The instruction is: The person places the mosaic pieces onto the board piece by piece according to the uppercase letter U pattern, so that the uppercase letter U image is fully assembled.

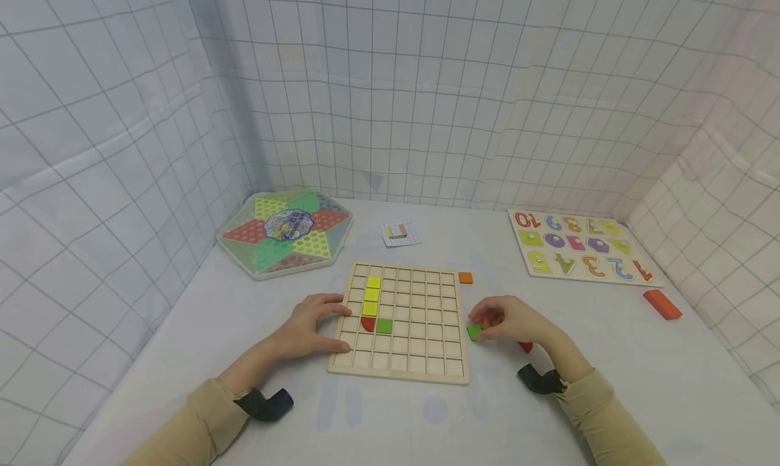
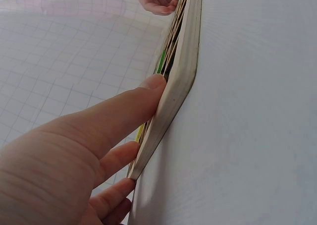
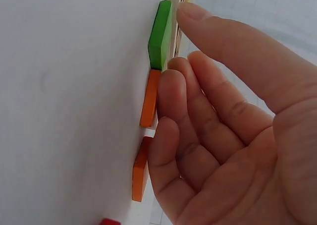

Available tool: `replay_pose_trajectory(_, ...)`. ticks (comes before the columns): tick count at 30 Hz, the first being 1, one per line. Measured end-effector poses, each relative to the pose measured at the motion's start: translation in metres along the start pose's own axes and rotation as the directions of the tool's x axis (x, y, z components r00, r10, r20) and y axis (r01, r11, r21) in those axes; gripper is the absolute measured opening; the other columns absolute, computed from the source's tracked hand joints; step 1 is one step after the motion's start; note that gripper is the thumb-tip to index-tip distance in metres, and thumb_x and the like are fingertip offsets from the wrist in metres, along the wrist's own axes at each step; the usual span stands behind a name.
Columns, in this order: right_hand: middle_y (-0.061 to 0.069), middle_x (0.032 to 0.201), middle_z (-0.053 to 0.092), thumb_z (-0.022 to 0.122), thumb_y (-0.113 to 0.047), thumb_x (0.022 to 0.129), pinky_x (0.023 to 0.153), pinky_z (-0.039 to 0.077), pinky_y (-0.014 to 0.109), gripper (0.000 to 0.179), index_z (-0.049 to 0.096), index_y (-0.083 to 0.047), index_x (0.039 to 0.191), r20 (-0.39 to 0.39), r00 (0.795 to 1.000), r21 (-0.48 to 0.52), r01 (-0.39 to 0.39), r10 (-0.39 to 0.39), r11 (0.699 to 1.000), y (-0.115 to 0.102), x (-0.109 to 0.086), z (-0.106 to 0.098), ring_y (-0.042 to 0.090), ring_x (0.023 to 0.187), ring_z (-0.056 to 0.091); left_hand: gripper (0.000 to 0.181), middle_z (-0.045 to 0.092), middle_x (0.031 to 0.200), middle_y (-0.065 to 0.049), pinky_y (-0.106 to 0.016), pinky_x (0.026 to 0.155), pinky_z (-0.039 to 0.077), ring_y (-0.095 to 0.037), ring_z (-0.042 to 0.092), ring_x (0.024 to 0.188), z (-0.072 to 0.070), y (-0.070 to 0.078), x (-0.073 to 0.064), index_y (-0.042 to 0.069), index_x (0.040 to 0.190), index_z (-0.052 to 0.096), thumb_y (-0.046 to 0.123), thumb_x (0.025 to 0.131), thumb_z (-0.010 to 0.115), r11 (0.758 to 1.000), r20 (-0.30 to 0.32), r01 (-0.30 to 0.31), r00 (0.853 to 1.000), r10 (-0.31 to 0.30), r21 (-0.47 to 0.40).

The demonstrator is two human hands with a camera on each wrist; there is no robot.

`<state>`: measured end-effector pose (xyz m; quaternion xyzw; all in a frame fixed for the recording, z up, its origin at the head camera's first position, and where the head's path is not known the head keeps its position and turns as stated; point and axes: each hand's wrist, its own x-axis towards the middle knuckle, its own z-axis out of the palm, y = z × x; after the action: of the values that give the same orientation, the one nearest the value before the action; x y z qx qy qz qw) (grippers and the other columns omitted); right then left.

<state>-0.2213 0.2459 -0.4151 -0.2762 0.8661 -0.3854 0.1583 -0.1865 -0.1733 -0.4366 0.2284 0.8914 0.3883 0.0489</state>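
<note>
My left hand [image 1: 307,325] rests at the left edge of a wooden grid board [image 1: 436,329], thumb and fingers spread and touching its rim. On the board sit several yellow square tiles [image 1: 372,294] in a column, a red quarter-round tile [image 1: 368,324] and a green square tile [image 1: 384,326]. My right hand [image 1: 514,319] hovers beside the board's right edge, fingers loosely bent, nothing between thumb and fingers. Close to its fingertips, a loose green tile [image 3: 160,36] lies on the table. Beside the fingers are two orange tiles [image 3: 150,100]; whether they are touched, I cannot tell.
An orange tile [image 1: 466,278] lies by the board's upper right corner. A red tile [image 1: 526,347] shows below my right hand. Behind are a patterned card [image 1: 400,233], a hexagonal game board [image 1: 286,232] and a number puzzle [image 1: 577,246]. An orange-red block [image 1: 662,304] lies far right.
</note>
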Motion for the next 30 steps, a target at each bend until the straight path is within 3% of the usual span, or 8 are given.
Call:
replay_pose_trajectory(10,-0.002,0.084,0.061,0.081,-0.019,0.073,0.069,0.048,0.026,0.031,0.066,-0.011,0.099,0.006,0.999,-0.033,-0.036,0.036,0.999,0.0009,0.0005,0.0010,0.015,0.076,0.056,0.059,0.040,0.142,-0.010,-0.059,0.103,0.012,-0.034,0.026,0.132,0.0001,-0.0007,0.0004,0.018,0.119,0.062,0.045,0.070,0.080,1.000,0.000,-0.004,1.000,0.004,0.000)
replay_pose_trajectory(30,-0.001,0.077,0.058,0.081,-0.019,0.074,0.066,0.046,0.025,0.024,0.067,-0.011,0.092,0.010,1.000,-0.080,-0.013,0.014,0.997,0.0003,0.0001,0.0013,0.012,0.071,0.053,0.058,0.040,0.141,-0.009,-0.060,0.103,0.014,-0.034,0.027,0.132,0.0012,-0.0015,0.0018,0.019,0.119,0.062,0.046,0.070,0.079,1.000,0.000,0.005,1.000,-0.005,0.015)
